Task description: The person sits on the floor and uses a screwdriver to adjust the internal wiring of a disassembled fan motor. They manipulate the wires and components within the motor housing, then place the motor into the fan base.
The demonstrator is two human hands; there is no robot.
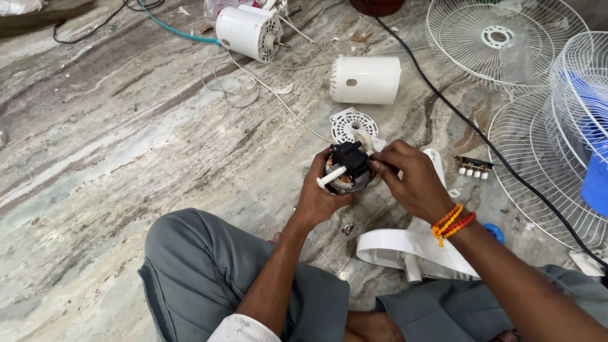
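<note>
My left hand (pixel 318 201) cups a small fan motor (pixel 347 168) from below; it has copper windings, a black gearbox on top and a white shaft sticking out to the left. My right hand (pixel 410 178), with orange and red bead bracelets at the wrist, pinches the black gearbox from the right side. Both hands hold the motor above the marble floor, just over my knees. Behind the motor lies a white round slotted plate (pixel 350 123).
A white motor cover (pixel 365 79) and a second white motor (pixel 248 31) lie further back with thin white wires. White wire fan guards (pixel 506 38) lie at right, crossed by a black cable (pixel 468 123). A white fan body part (pixel 411 247) lies beside my right leg, near a small switch board (pixel 472 166).
</note>
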